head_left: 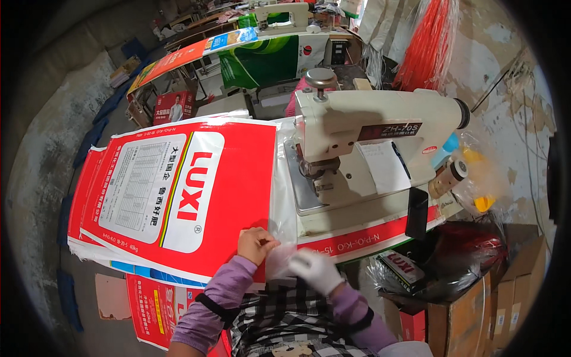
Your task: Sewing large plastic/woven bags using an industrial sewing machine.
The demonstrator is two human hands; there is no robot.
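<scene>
My bare left hand [256,245] is closed in a pinch on the edge of a thin clear plastic liner [279,229], at the near right corner of a red printed sack [244,184]. My right hand [316,271], in a white glove, is smeared by motion just to the right, against the bunched film; its grip is not clear. The red sack lies on top of a stack of flat sacks [89,238]. Right of the stack stands a cream sewing machine [380,113], with its metal needle plate [303,190] beside the liner.
A paper with a pen [400,159] lies under the machine's arm. A dark phone-like slab [416,213] stands at the table's right edge, near a thread cone [449,177]. Red strands [425,47] hang behind. Cardboard boxes [464,315] stand at the lower right.
</scene>
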